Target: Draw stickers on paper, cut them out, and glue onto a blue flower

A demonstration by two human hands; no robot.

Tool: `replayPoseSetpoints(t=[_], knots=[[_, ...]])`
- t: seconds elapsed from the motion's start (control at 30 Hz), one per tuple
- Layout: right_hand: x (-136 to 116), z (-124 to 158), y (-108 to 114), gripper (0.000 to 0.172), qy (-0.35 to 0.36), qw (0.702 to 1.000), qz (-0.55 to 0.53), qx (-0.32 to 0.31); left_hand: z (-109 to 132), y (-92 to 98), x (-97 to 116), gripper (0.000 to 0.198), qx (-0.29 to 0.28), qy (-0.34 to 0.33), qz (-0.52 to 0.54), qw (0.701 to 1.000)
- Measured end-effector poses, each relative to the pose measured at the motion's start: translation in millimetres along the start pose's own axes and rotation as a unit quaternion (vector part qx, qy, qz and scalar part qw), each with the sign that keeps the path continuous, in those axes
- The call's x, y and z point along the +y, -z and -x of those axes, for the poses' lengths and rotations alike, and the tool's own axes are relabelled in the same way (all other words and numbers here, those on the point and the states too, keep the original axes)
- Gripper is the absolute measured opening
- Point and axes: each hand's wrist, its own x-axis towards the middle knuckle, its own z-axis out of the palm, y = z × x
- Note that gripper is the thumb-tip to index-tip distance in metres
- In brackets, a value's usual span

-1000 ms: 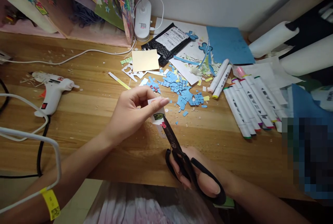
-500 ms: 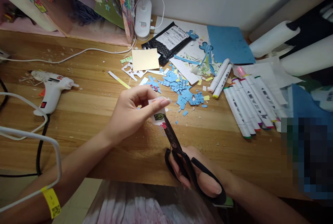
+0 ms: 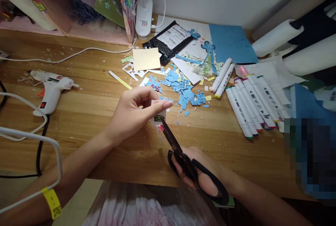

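Observation:
My left hand (image 3: 133, 112) pinches a small white paper piece (image 3: 158, 115) with a printed dark sticker and a red mark, held above the wooden desk (image 3: 91, 114). My right hand (image 3: 202, 175) grips the black scissors (image 3: 183, 157) through their handles near the desk's front edge. The blades point up and left, and their tips meet the lower edge of the paper piece. A heap of blue paper scraps (image 3: 183, 91) lies just beyond the paper.
A white glue gun (image 3: 51, 87) lies at the left with white and black cables. Several white markers (image 3: 249, 103) lie at the right beside blue card (image 3: 231, 44). A yellow note (image 3: 146, 59), a black packet (image 3: 170, 40) and a lamp base (image 3: 144, 18) sit at the back.
The scissors' blades have closed a little and shifted slightly up and left into the paper piece. My left hand has barely moved.

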Motion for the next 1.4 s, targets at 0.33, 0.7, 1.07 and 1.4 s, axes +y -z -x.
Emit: replayPoseSetpoints(t=[0.33,0.7,1.07,1.4], knots=[[-12,-1,4,0.070,-0.024,0.999,-0.042,-0.013,-1,0.8,-2,0.030,-0.036,0.036,0.021,0.998],[-19,-1,4,0.074,-0.035,0.998,0.026,-0.043,0,-1.6,-2,0.033,-0.152,0.098,0.040,0.983],[10,-7,-15,0.073,0.070,0.973,-0.157,0.152,8,0.2,0,0.022,0.081,-0.009,-0.035,0.996],[18,-9,-18,0.071,0.087,0.965,-0.158,0.189,13,-15.7,-4,0.023,-0.071,0.111,0.060,0.989]])
